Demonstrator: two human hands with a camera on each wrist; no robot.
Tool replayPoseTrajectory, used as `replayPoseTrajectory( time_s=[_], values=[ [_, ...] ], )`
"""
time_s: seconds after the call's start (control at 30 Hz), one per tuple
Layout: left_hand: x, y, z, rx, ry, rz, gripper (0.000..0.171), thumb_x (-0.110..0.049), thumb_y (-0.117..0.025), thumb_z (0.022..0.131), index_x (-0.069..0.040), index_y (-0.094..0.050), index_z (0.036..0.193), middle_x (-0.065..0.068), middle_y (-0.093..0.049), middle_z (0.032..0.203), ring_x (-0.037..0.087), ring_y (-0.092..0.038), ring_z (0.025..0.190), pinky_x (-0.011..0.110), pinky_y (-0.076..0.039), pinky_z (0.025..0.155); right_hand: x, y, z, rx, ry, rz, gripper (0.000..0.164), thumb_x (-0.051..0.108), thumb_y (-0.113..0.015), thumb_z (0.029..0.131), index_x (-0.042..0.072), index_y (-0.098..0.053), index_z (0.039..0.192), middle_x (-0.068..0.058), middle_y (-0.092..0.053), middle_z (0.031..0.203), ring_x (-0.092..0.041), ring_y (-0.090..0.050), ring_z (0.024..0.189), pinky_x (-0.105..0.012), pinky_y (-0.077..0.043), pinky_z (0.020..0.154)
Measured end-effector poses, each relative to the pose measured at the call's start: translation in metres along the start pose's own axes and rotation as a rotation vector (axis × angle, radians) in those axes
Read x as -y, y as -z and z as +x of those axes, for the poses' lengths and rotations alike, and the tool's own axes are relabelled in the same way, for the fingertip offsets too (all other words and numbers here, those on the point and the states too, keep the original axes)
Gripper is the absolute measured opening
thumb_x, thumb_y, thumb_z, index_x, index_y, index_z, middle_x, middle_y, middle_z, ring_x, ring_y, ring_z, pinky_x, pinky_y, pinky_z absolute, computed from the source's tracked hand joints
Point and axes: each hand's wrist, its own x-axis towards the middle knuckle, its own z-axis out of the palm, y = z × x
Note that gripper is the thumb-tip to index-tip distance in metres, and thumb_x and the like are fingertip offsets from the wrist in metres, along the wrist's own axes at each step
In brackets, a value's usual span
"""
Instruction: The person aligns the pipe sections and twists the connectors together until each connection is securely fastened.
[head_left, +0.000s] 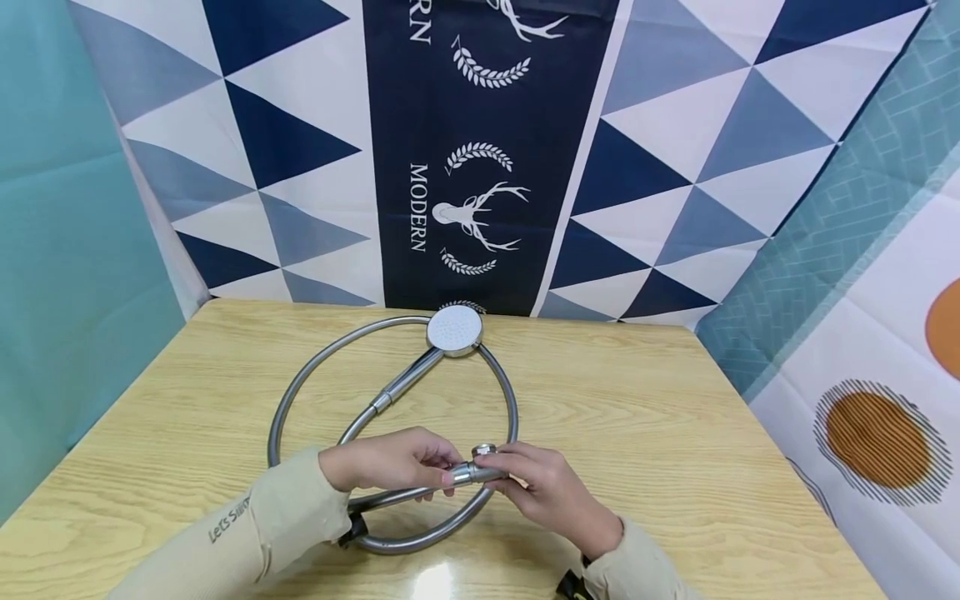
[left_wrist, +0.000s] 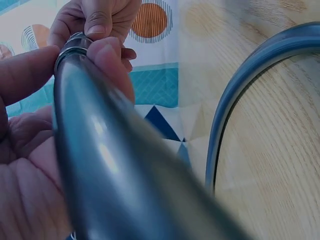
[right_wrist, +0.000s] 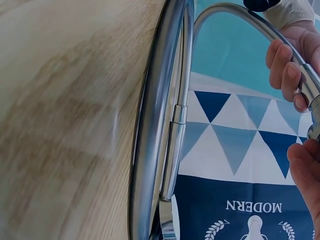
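Note:
A silvery shower hose (head_left: 300, 379) lies looped on the table, and a hand shower (head_left: 453, 330) with a round white face is joined to one end. My left hand (head_left: 408, 460) grips the hose's other end near its metal connector (right_wrist: 309, 82), raised above the tabletop. At that connector my right hand (head_left: 540, 487) pinches a small chrome fitting (head_left: 483, 451) with a round top. Fitting and connector meet end to end; whether they are threaded together cannot be told. In the left wrist view the right hand (left_wrist: 97, 22) appears beyond the hose end.
The pale wooden table (head_left: 615, 417) reaches back to a patterned cloth (head_left: 480, 167). Teal cloth (head_left: 75, 250) hangs at the left, and a white cloth with orange circles (head_left: 840, 400) hangs at the right. Part of the hose loop passes below both hands.

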Motion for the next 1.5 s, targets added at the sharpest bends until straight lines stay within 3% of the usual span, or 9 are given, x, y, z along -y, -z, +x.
replayPoseTrajectory(
  time_s=[0.23, 0.37, 0.53, 0.73, 1.03, 1.3, 1.5],
  values=[
    [0.0027, -0.0026, -0.0024, -0.040, -0.002, -0.039, 0.020, 0.004, -0.058, 0.092, 0.016, -0.056, 0.108, -0.001, -0.055, 0.078, 0.006, -0.050, 0.063, 0.018, -0.043, 0.058, 0.0013, -0.0006, 0.0000, 0.004, 0.007, 0.010, 0.021, 0.015, -0.060, 0.094, 0.000, -0.068, 0.106, -0.011, -0.068, 0.093, -0.017, -0.067, 0.079, -0.017, -0.051, 0.073],
    [0.0022, -0.0030, -0.0028, -0.055, 0.031, -0.050, 0.026, -0.002, -0.053, 0.096, 0.016, -0.056, 0.114, 0.000, -0.057, 0.079, 0.007, -0.051, 0.064, 0.018, -0.043, 0.058, 0.0004, -0.0005, 0.0010, -0.005, 0.004, 0.003, 0.025, 0.020, -0.055, 0.096, 0.000, -0.067, 0.106, -0.011, -0.068, 0.093, -0.017, -0.067, 0.079, -0.017, -0.051, 0.073],
    [0.0017, -0.0023, -0.0047, -0.011, 0.068, -0.047, 0.030, -0.005, -0.044, 0.101, 0.015, -0.057, 0.118, 0.003, -0.064, 0.087, 0.006, -0.051, 0.067, 0.019, -0.044, 0.062, -0.0004, -0.0002, 0.0003, 0.013, 0.004, 0.016, 0.020, 0.013, -0.062, 0.093, 0.000, -0.067, 0.107, -0.010, -0.068, 0.094, -0.016, -0.067, 0.080, -0.017, -0.051, 0.073],
    [0.0025, -0.0006, -0.0044, 0.021, 0.022, -0.045, 0.024, 0.000, -0.048, 0.097, 0.017, -0.056, 0.114, 0.004, -0.063, 0.089, 0.005, -0.050, 0.068, 0.018, -0.043, 0.062, 0.0002, -0.0004, -0.0007, 0.017, 0.004, 0.016, 0.020, 0.013, -0.062, 0.092, 0.000, -0.067, 0.107, -0.011, -0.068, 0.094, -0.017, -0.067, 0.080, -0.017, -0.051, 0.073],
    [-0.0009, -0.0024, -0.0051, -0.088, -0.004, -0.084, 0.017, 0.008, -0.062, 0.086, 0.013, -0.055, 0.101, 0.001, -0.058, 0.080, 0.007, -0.052, 0.064, 0.018, -0.044, 0.057, -0.0004, 0.0012, 0.0043, -0.005, 0.029, 0.005, 0.024, 0.018, -0.057, 0.095, -0.001, -0.067, 0.106, -0.012, -0.068, 0.092, -0.018, -0.067, 0.077, -0.017, -0.051, 0.072],
    [-0.0065, -0.0031, -0.0085, -0.075, 0.050, -0.035, 0.030, -0.007, -0.043, 0.102, 0.014, -0.055, 0.119, 0.008, -0.064, 0.089, 0.010, -0.050, 0.067, 0.022, -0.044, 0.062, -0.0012, 0.0021, 0.0065, 0.007, 0.019, 0.009, 0.026, 0.020, -0.055, 0.097, 0.000, -0.067, 0.107, -0.010, -0.068, 0.092, -0.016, -0.067, 0.078, -0.016, -0.051, 0.071],
    [-0.0054, -0.0060, -0.0077, -0.083, 0.031, -0.016, 0.025, -0.001, -0.047, 0.098, 0.016, -0.058, 0.113, 0.007, -0.065, 0.086, 0.009, -0.051, 0.067, 0.021, -0.045, 0.062, -0.0004, 0.0010, 0.0039, 0.002, 0.025, -0.005, 0.027, 0.021, -0.052, 0.098, 0.000, -0.067, 0.106, -0.010, -0.067, 0.092, -0.017, -0.067, 0.078, -0.016, -0.051, 0.072]
  ],
)
